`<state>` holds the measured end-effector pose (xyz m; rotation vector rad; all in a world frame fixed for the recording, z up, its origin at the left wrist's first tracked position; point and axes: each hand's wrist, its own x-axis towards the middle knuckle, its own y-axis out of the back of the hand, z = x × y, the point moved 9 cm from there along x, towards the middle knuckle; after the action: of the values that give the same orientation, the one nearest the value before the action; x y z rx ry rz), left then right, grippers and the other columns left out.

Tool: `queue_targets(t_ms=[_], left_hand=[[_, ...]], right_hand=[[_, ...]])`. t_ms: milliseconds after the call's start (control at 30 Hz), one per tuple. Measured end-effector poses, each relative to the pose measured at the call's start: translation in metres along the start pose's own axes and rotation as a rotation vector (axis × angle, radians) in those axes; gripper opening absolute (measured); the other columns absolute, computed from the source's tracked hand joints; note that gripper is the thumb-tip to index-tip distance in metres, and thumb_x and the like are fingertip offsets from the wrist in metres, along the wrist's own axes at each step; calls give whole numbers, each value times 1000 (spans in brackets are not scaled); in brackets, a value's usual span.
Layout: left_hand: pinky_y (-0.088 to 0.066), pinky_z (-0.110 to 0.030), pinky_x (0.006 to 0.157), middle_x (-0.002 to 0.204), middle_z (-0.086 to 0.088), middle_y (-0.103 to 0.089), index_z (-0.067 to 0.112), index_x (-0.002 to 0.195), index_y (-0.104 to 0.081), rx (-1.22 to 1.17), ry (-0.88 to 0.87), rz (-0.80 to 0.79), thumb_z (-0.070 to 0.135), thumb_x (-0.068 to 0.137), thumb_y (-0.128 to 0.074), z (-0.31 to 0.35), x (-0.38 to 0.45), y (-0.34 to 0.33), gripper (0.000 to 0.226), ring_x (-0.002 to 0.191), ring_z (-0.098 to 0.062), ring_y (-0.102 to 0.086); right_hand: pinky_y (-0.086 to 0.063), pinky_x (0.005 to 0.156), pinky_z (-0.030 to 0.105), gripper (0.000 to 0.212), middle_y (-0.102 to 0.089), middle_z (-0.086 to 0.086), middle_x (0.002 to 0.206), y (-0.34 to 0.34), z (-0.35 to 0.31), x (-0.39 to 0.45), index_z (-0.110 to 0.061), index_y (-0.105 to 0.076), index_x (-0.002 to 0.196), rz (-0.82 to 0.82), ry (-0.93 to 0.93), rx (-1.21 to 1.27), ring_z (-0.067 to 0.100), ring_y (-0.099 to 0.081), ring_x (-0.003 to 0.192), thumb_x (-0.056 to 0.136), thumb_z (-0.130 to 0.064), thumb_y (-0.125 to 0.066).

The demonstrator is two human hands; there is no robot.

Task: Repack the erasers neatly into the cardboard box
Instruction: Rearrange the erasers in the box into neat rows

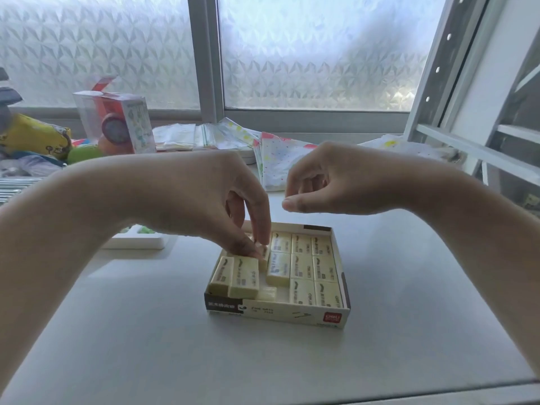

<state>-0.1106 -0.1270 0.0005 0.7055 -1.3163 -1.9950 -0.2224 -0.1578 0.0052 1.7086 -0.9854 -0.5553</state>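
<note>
A cardboard box [295,312] sits open at the middle of the grey bench [146,331]. Pale yellow erasers [312,264] lie flat in neat rows in its 3 o'clock half; toward 9 o'clock two erasers [236,277] sit higher and tilted. The left hand [201,200] reaches down from 10 o'clock, thumb and fingers pinching one eraser [264,254] standing on end. The right hand [327,179] hovers at 1 o'clock above the box, fingers loosely curled, holding nothing. At 11 o'clock a clear package [117,121] stands by the frosted window [321,48].

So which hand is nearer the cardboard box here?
Left. The left hand reaches into the cardboard box, fingers on an eraser; the right hand hovers above its far edge.
</note>
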Motion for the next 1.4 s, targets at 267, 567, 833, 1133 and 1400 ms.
queue_targets(t_ms=[267,567,833,1133,1400], left_hand=[[-58,-45,93,87,9,-81,39,85,-79,-92,-32,-87,40,73,-87,-1,1,-8,15,87,-10,-76],[-59,-37,92,84,12,-80,33,83,-79,-169,-48,-61,25,78,-85,0,6,-11,11,84,-6,-76],[-61,-40,86,78,12,-79,31,84,-78,-101,15,-29,28,74,-88,0,8,-13,15,76,-6,-75],[-62,-40,75,84,28,-69,43,84,-72,129,81,81,41,74,-85,-2,12,-8,16,76,-6,-70],[-55,-30,74,86,24,-74,48,88,-74,-32,-47,-75,75,59,-74,10,-12,6,40,78,-3,-69]], right_hand=[[-61,83,35,30,-79,-23,80,-24,2,-3,-36,-82,88,-174,-75,-120,1,-73,82,90,-60,-66],[-60,83,37,31,-80,-21,80,-23,1,-4,-34,-82,87,-173,-82,-114,1,-72,81,91,-60,-65],[-59,80,38,32,-80,-16,80,-22,0,-3,-30,-81,84,-159,-75,-115,-3,-64,66,91,-58,-66],[-58,78,33,33,-79,-19,80,-23,2,-2,-31,-80,83,-159,-73,-128,-1,-69,73,91,-60,-64],[-57,81,33,31,-79,-19,80,-23,1,-3,-33,-80,82,-159,-83,-133,-1,-69,72,92,-58,-65]])
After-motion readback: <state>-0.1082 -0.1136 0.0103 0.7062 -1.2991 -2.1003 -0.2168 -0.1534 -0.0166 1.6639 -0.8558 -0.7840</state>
